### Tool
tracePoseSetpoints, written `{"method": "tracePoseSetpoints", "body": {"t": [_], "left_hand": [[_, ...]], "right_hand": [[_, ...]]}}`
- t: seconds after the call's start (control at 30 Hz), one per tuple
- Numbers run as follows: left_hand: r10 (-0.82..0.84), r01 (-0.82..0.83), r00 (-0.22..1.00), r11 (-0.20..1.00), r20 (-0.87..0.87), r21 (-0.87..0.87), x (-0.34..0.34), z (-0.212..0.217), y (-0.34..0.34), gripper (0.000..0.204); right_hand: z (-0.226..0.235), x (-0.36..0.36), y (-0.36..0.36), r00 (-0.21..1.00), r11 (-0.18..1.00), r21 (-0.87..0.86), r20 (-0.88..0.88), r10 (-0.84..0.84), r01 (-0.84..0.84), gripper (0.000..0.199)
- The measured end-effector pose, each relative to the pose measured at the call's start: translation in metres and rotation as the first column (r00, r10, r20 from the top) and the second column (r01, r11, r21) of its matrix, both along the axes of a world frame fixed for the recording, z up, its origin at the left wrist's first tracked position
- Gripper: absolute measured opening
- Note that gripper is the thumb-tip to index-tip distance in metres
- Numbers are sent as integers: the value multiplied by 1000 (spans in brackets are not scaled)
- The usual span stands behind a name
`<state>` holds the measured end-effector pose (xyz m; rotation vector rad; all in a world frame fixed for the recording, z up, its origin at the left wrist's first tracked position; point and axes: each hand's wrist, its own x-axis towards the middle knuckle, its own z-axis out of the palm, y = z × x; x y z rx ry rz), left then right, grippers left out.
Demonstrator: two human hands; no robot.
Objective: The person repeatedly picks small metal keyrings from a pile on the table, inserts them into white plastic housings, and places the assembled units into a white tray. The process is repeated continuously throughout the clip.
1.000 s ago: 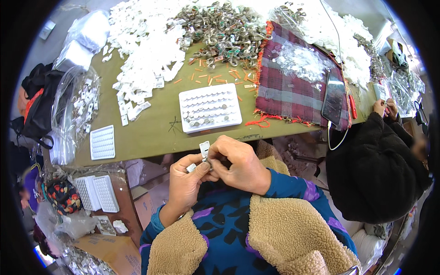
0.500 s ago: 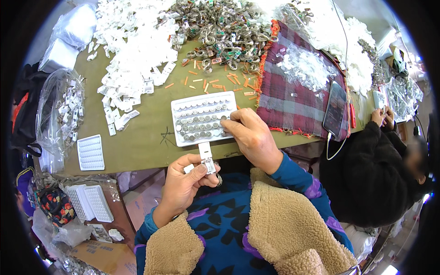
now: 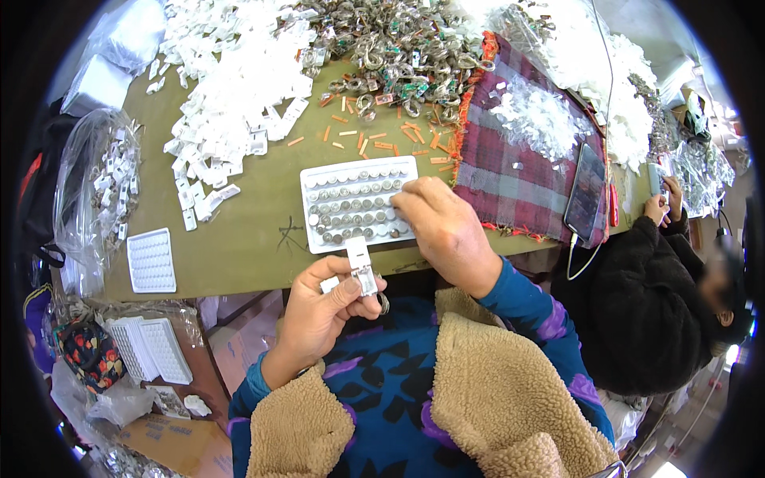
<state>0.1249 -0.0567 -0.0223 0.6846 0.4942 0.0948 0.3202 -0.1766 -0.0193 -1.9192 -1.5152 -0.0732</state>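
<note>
Left hand [image 3: 315, 307] pinches small white plastic casing [image 3: 358, 253] before white rectangular plastic tray [image 3: 306, 195]; casing unfolded, seemingly unfinished. Right hand [image 3: 448, 231] over tray's right edge, fingers curled, grip unclear. Round silver discs [image 3: 356, 220] in tray, seemingly unused.

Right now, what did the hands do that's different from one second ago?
The right hand came away from the small white plastic case and moved forward and right, to the white tray of silver button cells. The left hand still holds the case. The phone stayed on the plaid cloth.
</note>
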Motion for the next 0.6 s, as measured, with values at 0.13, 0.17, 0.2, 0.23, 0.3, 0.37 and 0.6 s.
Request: {"method": "tracePoseSetpoints", "body": {"t": [0.13,0.17,0.2,0.23,0.3,0.37,0.6], "left_hand": [[15,-10,999,992,38,-130,0,-1,3,19],[1,2,1000,990,27,-138,1,-1,5,20],[-12,15,1000,989,19,-146,2,-1,7,21],[-25,27,1000,988,14,-154,3,-1,9,22],[-50,55,998,987,36,-153,2,1,9,21],[-37,50,996,985,79,-168,1,3,3,19],[86,-79,993,993,80,-91,-11,-9,-27,21]], "right_hand": [[7,-7,-1,994,999,5,-97,-47,47,19],[10,-10,-2,989,997,10,-133,-69,71,17],[15,-15,-6,969,995,81,-246,-36,57,16],[20,-21,-10,954,993,104,-300,-17,51,17],[29,-40,-19,911,988,146,-412,9,56,18],[33,-59,-25,889,986,152,-457,10,67,19],[25,-89,-31,923,990,144,-381,49,7,23]]}}
